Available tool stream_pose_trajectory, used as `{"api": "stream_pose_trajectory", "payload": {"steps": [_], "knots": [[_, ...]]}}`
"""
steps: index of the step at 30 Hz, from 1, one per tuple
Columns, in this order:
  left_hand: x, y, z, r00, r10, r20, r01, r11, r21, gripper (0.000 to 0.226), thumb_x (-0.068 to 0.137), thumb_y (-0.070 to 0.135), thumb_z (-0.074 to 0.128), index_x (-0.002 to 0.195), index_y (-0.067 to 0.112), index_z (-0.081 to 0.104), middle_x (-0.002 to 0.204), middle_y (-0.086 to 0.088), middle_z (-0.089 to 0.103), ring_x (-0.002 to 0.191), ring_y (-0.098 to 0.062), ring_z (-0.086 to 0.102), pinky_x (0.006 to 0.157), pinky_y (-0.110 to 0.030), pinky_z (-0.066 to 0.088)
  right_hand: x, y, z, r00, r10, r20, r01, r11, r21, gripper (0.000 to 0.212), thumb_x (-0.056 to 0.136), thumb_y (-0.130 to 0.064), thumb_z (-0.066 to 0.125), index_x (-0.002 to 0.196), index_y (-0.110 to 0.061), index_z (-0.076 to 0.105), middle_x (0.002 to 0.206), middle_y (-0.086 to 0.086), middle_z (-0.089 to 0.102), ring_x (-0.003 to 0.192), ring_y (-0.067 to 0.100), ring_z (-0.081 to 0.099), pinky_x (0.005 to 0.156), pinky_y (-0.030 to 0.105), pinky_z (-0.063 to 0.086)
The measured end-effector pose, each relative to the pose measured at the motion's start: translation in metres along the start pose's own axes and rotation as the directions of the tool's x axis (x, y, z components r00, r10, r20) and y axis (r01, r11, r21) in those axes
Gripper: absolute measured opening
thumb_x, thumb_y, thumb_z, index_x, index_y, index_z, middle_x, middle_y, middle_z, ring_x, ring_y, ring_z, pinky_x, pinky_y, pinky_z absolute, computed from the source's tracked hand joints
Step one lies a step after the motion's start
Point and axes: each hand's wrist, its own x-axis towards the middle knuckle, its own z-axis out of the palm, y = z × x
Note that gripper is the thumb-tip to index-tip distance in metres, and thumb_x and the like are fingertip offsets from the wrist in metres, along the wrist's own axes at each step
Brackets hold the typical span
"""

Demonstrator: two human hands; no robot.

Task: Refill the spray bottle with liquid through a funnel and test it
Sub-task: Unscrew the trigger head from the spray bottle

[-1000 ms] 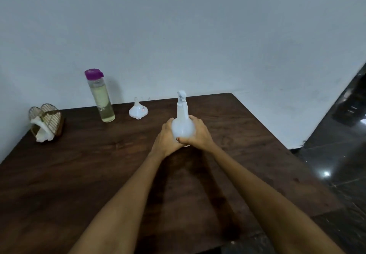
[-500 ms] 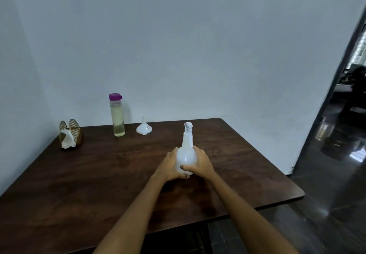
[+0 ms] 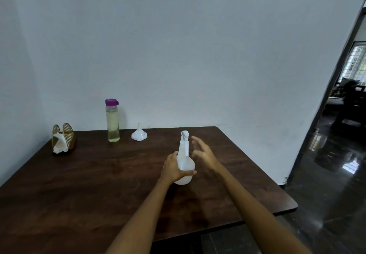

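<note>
The left hand curls its fingers around the one spray bottle standing on the desk. The right hand has spread fingers, holding nothing. One funnel and one liquid bottle stand behind.

Upright white spray bottle, mid-table

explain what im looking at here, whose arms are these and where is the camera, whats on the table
No machine here: these are a person's two bare arms. The camera sits on their head, looking forward and down, so the arms reach in from the bottom. On the dark wooden table stand a white spray bottle, a white funnel resting wide end down, a clear bottle of yellowish liquid with a purple cap, and a gold wire holder with a napkin. The left hand grips the spray bottle's round body. The right hand hovers beside its neck, fingers spread, holding nothing.
</note>
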Motion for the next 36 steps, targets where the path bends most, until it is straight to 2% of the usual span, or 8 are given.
{"api": "stream_pose_trajectory", "payload": {"steps": [2, 4, 8, 13, 19, 22, 28, 36], "knots": [[0.003, 0.002, 0.003, 0.998, 0.023, -0.055, -0.024, 1.0, -0.013, 0.084, 0.062, 0.049, 0.081, 0.129, 0.013, 0.045, 0.128, -0.004, 0.052, 0.118, -0.021, 0.049, 0.094, -0.035, 0.047, 0.005, -0.018, 0.0, 0.979, 0.011, -0.203, 0.012, 0.993, 0.115, 0.039, 0.096, -0.023, 0.048, 0.131, -0.006, 0.051, 0.123, 0.011, 0.059, 0.105, 0.016, 0.056, 0.079, 0.022, 0.047], [0.007, 0.003, 0.002, 0.998, 0.016, -0.054, -0.016, 1.0, 0.002, 0.081, 0.064, 0.049, 0.081, 0.128, 0.012, 0.046, 0.125, -0.005, 0.054, 0.114, -0.022, 0.052, 0.089, -0.032, 0.047, 0.014, -0.039, 0.0, 0.95, 0.041, -0.31, -0.007, 0.994, 0.11, 0.049, 0.098, -0.042, 0.038, 0.107, -0.002, 0.063, 0.091, 0.008, 0.067, 0.077, 0.015, 0.06, 0.067, 0.022, 0.047], [0.014, 0.004, 0.002, 1.0, 0.015, -0.02, -0.014, 0.998, 0.062, 0.079, 0.065, 0.051, 0.079, 0.127, 0.013, 0.049, 0.127, -0.005, 0.057, 0.115, -0.021, 0.054, 0.091, -0.032, 0.047, 0.032, -0.071, 0.008, 0.99, 0.056, -0.129, -0.098, 0.932, -0.348, 0.06, 0.087, -0.061, 0.048, 0.054, -0.011, 0.044, 0.055, 0.0, 0.046, 0.053, 0.013, 0.044, 0.058, 0.025, 0.036], [0.017, 0.003, 0.004, 0.998, 0.042, -0.037, -0.04, 0.997, 0.06, 0.075, 0.068, 0.045, 0.08, 0.128, 0.012, 0.049, 0.127, -0.005, 0.058, 0.115, -0.02, 0.054, 0.089, -0.027, 0.044, 0.05, -0.1, 0.016, 0.988, 0.115, -0.105, -0.154, 0.608, -0.779, 0.027, 0.08, -0.027, 0.061, 0.064, -0.014, 0.043, 0.078, 0.001, 0.053, 0.078, 0.018, 0.053, 0.065, 0.024, 0.038], [0.012, 0.007, 0.003, 0.999, 0.025, -0.044, -0.022, 0.998, 0.066, 0.079, 0.067, 0.046, 0.08, 0.131, 0.012, 0.047, 0.131, -0.005, 0.055, 0.12, -0.021, 0.051, 0.091, -0.027, 0.044, 0.068, -0.108, 0.025, 0.959, 0.274, -0.073, -0.201, 0.473, -0.858, 0.021, 0.082, -0.018, 0.064, 0.069, -0.013, 0.048, 0.094, 0.002, 0.057, 0.101, 0.019, 0.064, 0.069, 0.022, 0.041], [0.012, 0.008, 0.002, 1.0, 0.006, -0.023, -0.004, 0.995, 0.097, 0.084, 0.068, 0.05, 0.078, 0.135, 0.014, 0.044, 0.135, -0.004, 0.053, 0.122, -0.02, 0.049, 0.096, -0.028, 0.042, 0.07, -0.109, 0.029, 0.978, 0.206, -0.041, -0.126, 0.419, -0.899, 0.015, 0.09, -0.015, 0.056, 0.103, -0.009, 0.058, 0.11, 0.006, 0.056, 0.113, 0.021, 0.057, 0.078, 0.025, 0.037], [0.012, 0.008, 0.0, 1.0, 0.005, -0.021, -0.002, 0.994, 0.107, 0.081, 0.068, 0.05, 0.078, 0.133, 0.014, 0.047, 0.134, -0.004, 0.055, 0.121, -0.02, 0.051, 0.094, -0.027, 0.043, 0.069, -0.117, 0.028, 0.938, 0.306, 0.161, 0.084, 0.249, -0.965, 0.029, 0.079, -0.008, 0.072, 0.06, -0.006, 0.05, 0.083, 0.009, 0.06, 0.064, 0.021, 0.06, 0.053, 0.021, 0.044], [0.009, 0.008, -0.003, 0.999, 0.014, -0.043, -0.009, 0.993, 0.119, 0.081, 0.068, 0.052, 0.077, 0.132, 0.013, 0.047, 0.132, -0.004, 0.055, 0.119, -0.02, 0.051, 0.09, -0.027, 0.043, 0.064, -0.105, 0.033, 0.857, 0.317, 0.407, 0.352, 0.216, -0.911, 0.017, 0.074, 0.008, 0.064, 0.077, -0.007, 0.073, 0.085, 0.009, 0.069, 0.087, 0.024, 0.068, 0.059, 0.018, 0.043]]}}
